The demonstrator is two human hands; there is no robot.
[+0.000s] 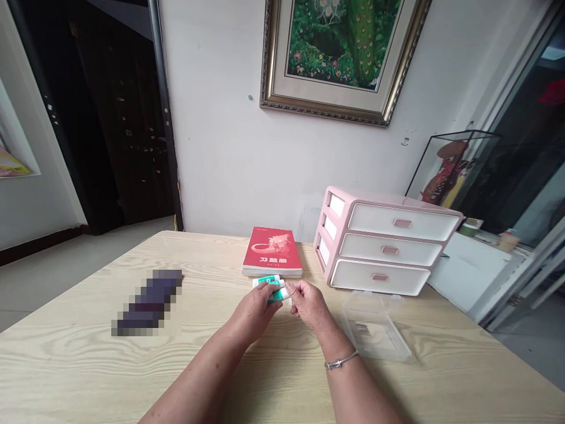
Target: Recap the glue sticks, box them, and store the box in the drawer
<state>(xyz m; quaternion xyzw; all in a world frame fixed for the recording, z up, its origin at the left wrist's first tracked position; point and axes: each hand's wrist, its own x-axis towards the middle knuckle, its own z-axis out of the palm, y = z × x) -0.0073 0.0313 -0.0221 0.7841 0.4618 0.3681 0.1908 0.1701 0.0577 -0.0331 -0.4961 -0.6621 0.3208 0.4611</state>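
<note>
Near the middle of the table, my left hand (256, 312) is wrapped round a green-and-white glue stick (278, 295). My right hand (306, 303) is closed at the white right end of that stick, thumb and fingers pinched together; its fingertips partly hide the end. A second green-and-white glue stick (266, 280) lies just beyond my left fingers, in front of the red book (271, 250). Whether my left hand also touches it, I cannot tell.
A clear plastic box (397, 347) sits to the right of my right hand. Behind it stands a pink-and-white drawer unit (391, 250). A dark, blurred-out item (150, 303) lies on the left of the wooden table (66, 359). The wall rises behind the book.
</note>
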